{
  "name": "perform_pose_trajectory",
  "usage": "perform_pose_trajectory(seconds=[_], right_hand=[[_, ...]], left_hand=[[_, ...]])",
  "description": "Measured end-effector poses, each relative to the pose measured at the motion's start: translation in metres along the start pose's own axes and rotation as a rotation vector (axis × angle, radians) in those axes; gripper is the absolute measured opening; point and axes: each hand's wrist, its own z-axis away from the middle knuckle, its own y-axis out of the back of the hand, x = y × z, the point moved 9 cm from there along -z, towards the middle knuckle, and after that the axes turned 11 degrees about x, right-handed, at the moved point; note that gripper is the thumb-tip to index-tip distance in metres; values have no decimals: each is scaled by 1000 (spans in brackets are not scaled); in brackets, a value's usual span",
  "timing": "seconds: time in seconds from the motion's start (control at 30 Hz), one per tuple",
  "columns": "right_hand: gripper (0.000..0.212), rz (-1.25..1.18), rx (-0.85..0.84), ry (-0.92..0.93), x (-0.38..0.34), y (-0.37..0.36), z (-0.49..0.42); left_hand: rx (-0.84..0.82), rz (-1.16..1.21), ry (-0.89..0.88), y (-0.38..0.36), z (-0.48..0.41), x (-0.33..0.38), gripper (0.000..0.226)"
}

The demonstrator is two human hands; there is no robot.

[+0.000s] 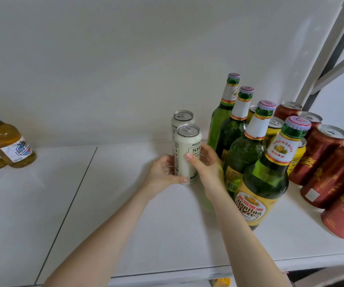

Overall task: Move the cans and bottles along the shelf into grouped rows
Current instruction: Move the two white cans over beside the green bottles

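Note:
Two tall white cans stand one behind the other on the white shelf. The front white can is held from both sides: my left hand curls round its lower left, my right hand wraps its right side with the thumb across the label. The rear white can stands directly behind it. Right of them runs a row of several green beer bottles, then yellow cans and several red cans.
Two clear bottles of amber drink with blue labels stand at the far left of the shelf. A white wall backs the shelf. A grey shelf upright and brace rise at the right. The shelf's front edge runs along the bottom.

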Motion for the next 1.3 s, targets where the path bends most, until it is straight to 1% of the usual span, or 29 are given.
perform_pose_trajectory(seconds=[0.27, 0.43, 0.53, 0.67, 0.73, 0.8, 0.9, 1.0, 1.07, 1.13, 1.23, 1.3], right_hand=[[49, -7, 3, 28, 0, -4, -7], [50, -9, -2, 34, -1, -3, -7], [47, -10, -2, 31, 0, -3, -7], [52, -10, 0, 20, -1, -2, -6], [55, -2, 5, 13, -1, 0, -2], [55, 30, 13, 2, -1, 2, 4], [47, 121, 10, 28, -3, 5, 21], [47, 269, 19, 91, -9, 11, 45], [52, 431, 18, 187, -16, 14, 63], [60, 637, -18, 289, -18, 15, 82], [71, 915, -89, 353, -21, 13, 109], [74, 1052, -110, 414, -29, 14, 127]], left_hand=[[17, -38, -29, 0, -8, 3, 54], [18, -47, -36, -1, -8, 5, 56], [17, -49, -34, -1, -9, 4, 54], [-2, -53, -45, -1, -5, 6, 58], [-13, -80, -45, 2, -3, 6, 55], [2, -159, -51, 11, 2, 7, 55], [56, -353, -82, 35, 15, 6, 57], [122, -609, -196, 63, 37, 12, 54], [161, -776, -275, 78, 55, 12, 55], [189, -901, -307, 88, 75, 11, 56], [221, -1044, -362, 91, 106, 15, 58], [254, -1112, -366, 93, 128, 19, 58]])
